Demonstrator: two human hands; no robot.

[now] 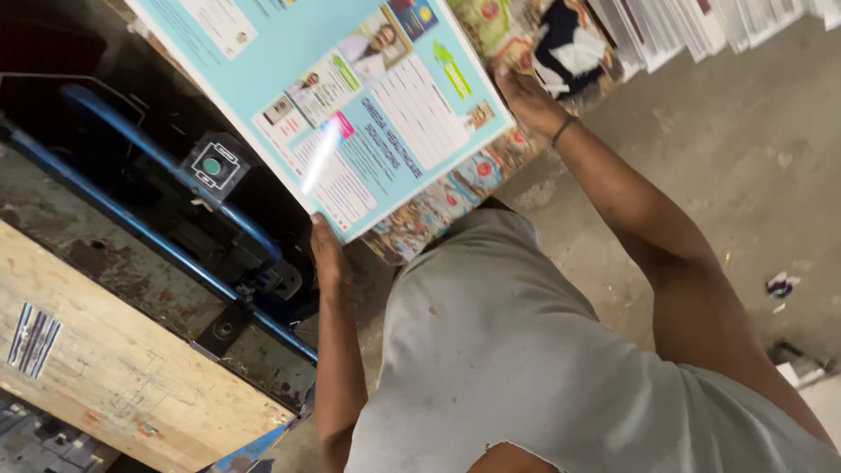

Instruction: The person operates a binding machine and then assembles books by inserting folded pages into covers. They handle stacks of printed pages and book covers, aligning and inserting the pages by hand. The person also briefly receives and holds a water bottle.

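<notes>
Two hands (328, 254) (526, 96) grip glossy rectangular printed sheets (350, 96).

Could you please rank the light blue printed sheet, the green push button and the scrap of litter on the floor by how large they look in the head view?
1. light blue printed sheet, by far the largest.
2. and 3. green push button and scrap of litter look alike in size; distance from the camera makes ranking them unsure.

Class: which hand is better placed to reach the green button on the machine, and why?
Left, probably. The left hand grips the near corner of the printed sheet, close to the green button; the right hand holds the far edge.
</notes>
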